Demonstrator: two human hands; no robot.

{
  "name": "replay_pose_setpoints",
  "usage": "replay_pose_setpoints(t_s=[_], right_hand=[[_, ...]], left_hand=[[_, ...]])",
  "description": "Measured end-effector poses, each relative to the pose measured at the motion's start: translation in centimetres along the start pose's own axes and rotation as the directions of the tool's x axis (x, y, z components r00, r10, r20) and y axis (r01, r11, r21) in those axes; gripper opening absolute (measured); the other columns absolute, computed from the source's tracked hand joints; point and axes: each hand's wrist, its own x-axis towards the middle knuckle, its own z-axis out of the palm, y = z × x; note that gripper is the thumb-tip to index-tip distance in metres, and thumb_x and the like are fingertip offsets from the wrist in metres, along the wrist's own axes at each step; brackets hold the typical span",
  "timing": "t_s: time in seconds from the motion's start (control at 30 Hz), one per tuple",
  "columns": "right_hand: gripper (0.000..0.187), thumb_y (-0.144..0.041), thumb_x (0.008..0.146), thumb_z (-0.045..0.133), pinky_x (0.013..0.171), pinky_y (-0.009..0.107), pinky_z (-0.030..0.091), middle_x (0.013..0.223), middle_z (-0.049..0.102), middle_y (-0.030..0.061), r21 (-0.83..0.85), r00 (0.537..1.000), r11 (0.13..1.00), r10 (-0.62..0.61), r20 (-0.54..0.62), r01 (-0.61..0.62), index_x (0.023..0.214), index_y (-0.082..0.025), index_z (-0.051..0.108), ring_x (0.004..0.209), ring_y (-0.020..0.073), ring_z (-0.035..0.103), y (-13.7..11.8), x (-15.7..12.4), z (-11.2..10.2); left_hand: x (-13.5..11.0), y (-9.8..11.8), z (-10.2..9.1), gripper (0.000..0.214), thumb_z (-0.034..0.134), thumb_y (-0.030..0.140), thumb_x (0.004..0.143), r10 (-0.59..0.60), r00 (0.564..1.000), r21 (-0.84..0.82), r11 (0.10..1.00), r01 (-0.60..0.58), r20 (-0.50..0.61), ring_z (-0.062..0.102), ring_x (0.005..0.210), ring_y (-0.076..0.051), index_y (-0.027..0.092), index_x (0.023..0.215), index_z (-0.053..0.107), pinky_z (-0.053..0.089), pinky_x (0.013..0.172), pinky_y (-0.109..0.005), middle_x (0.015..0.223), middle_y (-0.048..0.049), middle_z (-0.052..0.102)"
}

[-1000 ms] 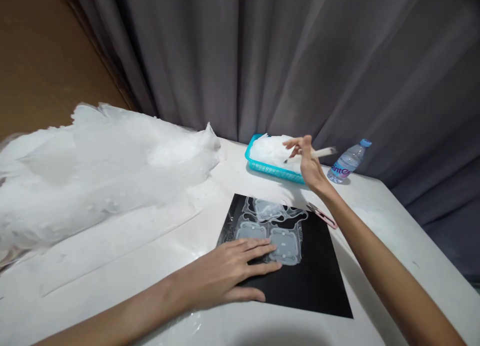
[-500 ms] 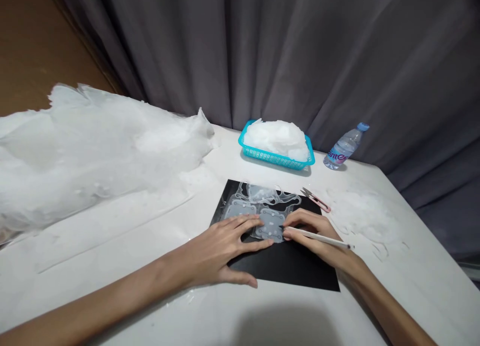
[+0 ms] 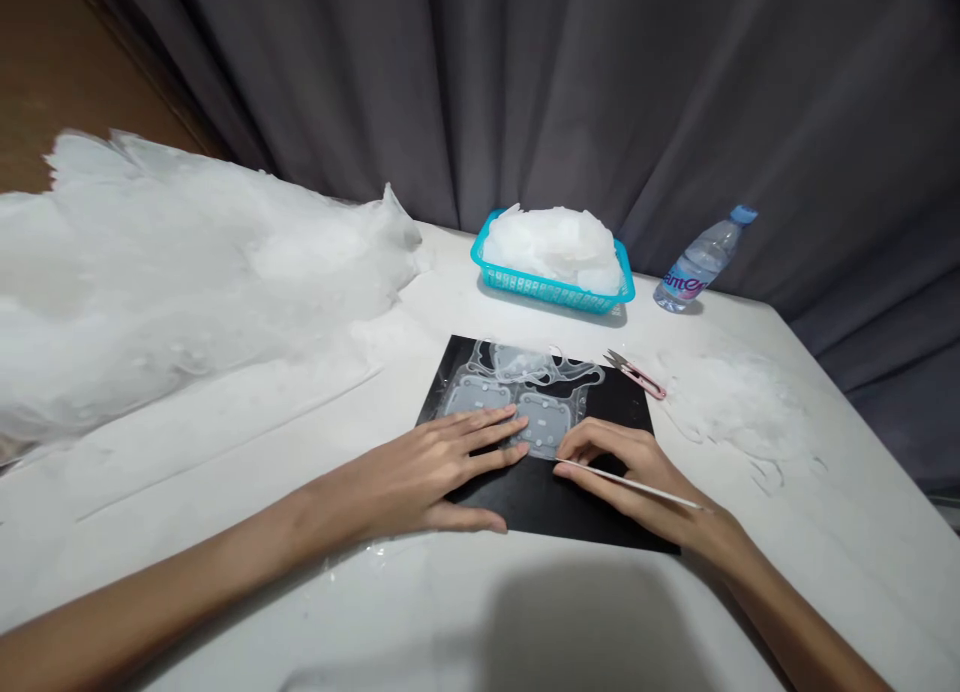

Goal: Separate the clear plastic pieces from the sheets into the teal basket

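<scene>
My left hand (image 3: 442, 467) lies flat with its fingers spread, fingertips pressing the lower edge of a translucent moulded sheet (image 3: 544, 422) with rounded panels and small dots. That sheet rests on a black mat (image 3: 555, 512). In the pinched fingers of my right hand (image 3: 622, 462) is a thin white pen-like tool (image 3: 637, 486), its tip end at the sheet's lower right corner. Whether the tip touches the sheet is hard to tell. Loose translucent outline strips (image 3: 577, 374) lie along the sheet's top. Pink-handled thread snips (image 3: 637, 375) lie at the mat's upper right edge.
A turquoise basket (image 3: 551, 292) heaped with white translucent pieces stands at the back. Right of it is a water bottle (image 3: 705, 262). A large bag of white translucent material (image 3: 195, 272) fills the table's left side. Translucent scraps (image 3: 742, 402) lie at the right.
The tool's tip has moved down and slightly left, from the right panel's side to its lower corner. My left hand still holds the sheet down. The whole view has shifted slightly.
</scene>
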Motion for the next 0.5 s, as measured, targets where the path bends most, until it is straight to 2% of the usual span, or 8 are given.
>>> replay_pose_setpoints(t_s=[0.13,0.27,0.33,0.43,0.5], right_hand=[[0.013,-0.033,0.104,0.063,0.084,0.028,0.051,0.097,0.071,0.0020,-0.059,1.000,0.998,-0.026,-0.014,0.025,0.099,-0.022,0.069,0.090,0.0166,0.066,0.1,-0.2,0.3],[0.009,-0.029,0.104,0.063,0.095,0.035,0.050,0.101,0.072,0.0048,-0.156,0.976,0.972,-0.194,-0.097,0.177,0.103,-0.023,0.070,0.102,0.0210,0.063,0.6,-0.1,0.8],[0.008,-0.028,0.104,0.063,0.096,0.036,0.051,0.103,0.072,0.0055,-0.159,0.965,0.963,-0.237,-0.110,0.219,0.104,-0.023,0.070,0.103,0.0216,0.063,0.8,0.0,0.9],[0.009,-0.027,0.105,0.061,0.094,0.035,0.052,0.104,0.073,0.0054,-0.120,0.971,0.970,-0.223,-0.081,0.213,0.105,-0.023,0.069,0.101,0.0200,0.066,0.9,0.0,1.1],[0.010,-0.026,0.106,0.060,0.095,0.034,0.051,0.106,0.072,0.0054,-0.115,0.978,0.975,-0.200,-0.065,0.191,0.105,-0.023,0.069,0.101,0.0193,0.066,0.8,-0.1,1.1]], left_hand=[[0.1,0.0,0.2,0.068,0.062,0.058,0.099,0.020,1.000,0.029,0.999,-0.020,-0.012,0.032,0.157,-0.033,0.021,0.155,0.053,0.030,0.129,-0.044,0.169,-0.0143,0.033],[0.2,0.0,0.6,0.062,0.058,0.057,0.102,0.044,0.999,0.073,0.996,-0.043,-0.019,0.034,0.157,-0.032,0.019,0.151,0.057,0.028,0.130,-0.044,0.168,-0.0159,0.035],[0.2,0.0,0.8,0.065,0.055,0.059,0.103,0.034,0.999,0.102,0.994,-0.032,-0.016,0.035,0.157,-0.032,0.019,0.154,0.054,0.029,0.129,-0.044,0.169,-0.0153,0.034],[0.2,0.1,1.0,0.069,0.056,0.061,0.102,0.015,1.000,0.114,0.993,-0.012,-0.022,0.035,0.156,-0.033,0.025,0.160,0.046,0.030,0.128,-0.045,0.171,-0.0124,0.031],[0.3,0.1,1.1,0.067,0.058,0.061,0.101,0.011,0.999,0.099,0.995,-0.008,-0.032,0.037,0.155,-0.034,0.028,0.159,0.047,0.031,0.128,-0.046,0.171,-0.0109,0.031]])
